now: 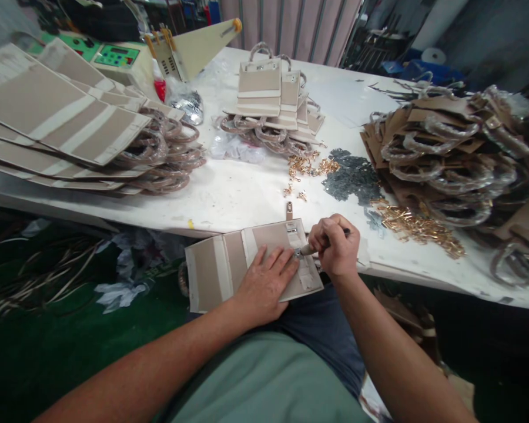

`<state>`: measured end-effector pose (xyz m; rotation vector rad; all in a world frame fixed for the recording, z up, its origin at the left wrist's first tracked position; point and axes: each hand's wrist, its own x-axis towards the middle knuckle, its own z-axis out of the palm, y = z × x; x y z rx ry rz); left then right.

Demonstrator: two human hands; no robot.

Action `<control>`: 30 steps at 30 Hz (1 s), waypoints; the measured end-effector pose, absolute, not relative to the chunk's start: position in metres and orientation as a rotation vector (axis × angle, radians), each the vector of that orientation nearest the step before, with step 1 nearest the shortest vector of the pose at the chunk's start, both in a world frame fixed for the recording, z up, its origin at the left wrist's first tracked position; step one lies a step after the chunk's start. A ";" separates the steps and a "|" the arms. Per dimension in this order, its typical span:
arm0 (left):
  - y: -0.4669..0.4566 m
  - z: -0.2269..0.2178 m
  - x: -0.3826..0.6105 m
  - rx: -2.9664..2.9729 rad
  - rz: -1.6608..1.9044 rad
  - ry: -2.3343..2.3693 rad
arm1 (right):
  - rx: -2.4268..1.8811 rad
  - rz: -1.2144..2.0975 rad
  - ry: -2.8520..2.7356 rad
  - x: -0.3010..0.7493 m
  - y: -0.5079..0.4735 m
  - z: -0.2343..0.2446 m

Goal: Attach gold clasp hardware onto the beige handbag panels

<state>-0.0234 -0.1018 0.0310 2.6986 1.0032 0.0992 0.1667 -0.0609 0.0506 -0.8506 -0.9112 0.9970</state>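
A beige bag panel [235,252] with pale strips lies across my lap and the table's front edge. My left hand [267,282] rests flat on it, fingers spread and stretched out. In a fist, my right hand [336,242] grips a slim hand tool [307,250] with a pale tapered front part and a dark back end. Its tip meets the panel at a small metal fitting [297,253], just beyond my left fingertips. Another small metal piece [292,229] sits higher on the panel. A tab with a gold clasp [289,208] sticks out past its far edge.
Stacked beige panels [62,117] with wrapped handles stand left, with smaller ones [259,88] at the back. Brown bag pieces [458,147] are heaped right. Gold fittings [417,226] and dark metal plates [350,176] lie on the white table [242,188]. A machine [119,56] stands back left.
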 end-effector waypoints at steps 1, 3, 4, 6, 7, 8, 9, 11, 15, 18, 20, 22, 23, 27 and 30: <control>-0.102 0.031 -0.023 2.699 0.095 1.004 | -0.868 0.993 -0.928 0.167 -0.061 0.049; -0.101 0.032 -0.024 2.698 0.089 1.002 | -0.920 0.977 -0.971 0.168 -0.061 0.046; -0.101 0.032 -0.024 2.698 0.086 0.998 | -0.948 0.965 -0.992 0.168 -0.061 0.045; -0.100 0.032 -0.024 2.699 0.081 0.989 | -0.992 0.944 -1.027 0.168 -0.061 0.044; -0.100 0.032 -0.024 2.700 0.077 0.985 | -1.004 0.941 -1.040 0.167 -0.061 0.043; -0.099 0.033 -0.023 2.701 0.072 0.981 | -1.010 0.946 -1.047 0.167 -0.061 0.044; -0.098 0.034 -0.023 2.702 0.064 0.978 | -1.007 0.956 -1.044 0.167 -0.061 0.044; -0.096 0.036 -0.022 2.705 0.046 0.967 | -0.976 0.996 -1.001 0.169 -0.058 0.046; -0.091 0.041 -0.020 2.722 -0.004 0.932 | -0.877 1.090 -0.720 0.178 -0.047 0.048; -0.088 0.043 -0.019 2.730 -0.030 0.923 | -0.869 1.137 -0.480 0.188 -0.036 0.043; -0.087 0.043 -0.019 2.731 -0.040 0.918 | -0.867 1.157 -0.373 0.193 -0.031 0.038; -0.086 0.042 -0.019 2.733 -0.044 0.916 | -0.862 1.164 -0.320 0.195 -0.029 0.035; -0.085 0.042 -0.019 2.734 -0.042 0.914 | -0.863 1.160 -0.313 0.195 -0.028 0.034; -0.084 0.043 -0.019 2.740 -0.019 0.904 | -0.885 1.115 -0.474 0.181 -0.036 0.040; -0.084 0.044 -0.019 2.738 0.004 0.901 | -0.998 1.042 -0.848 0.160 -0.047 0.049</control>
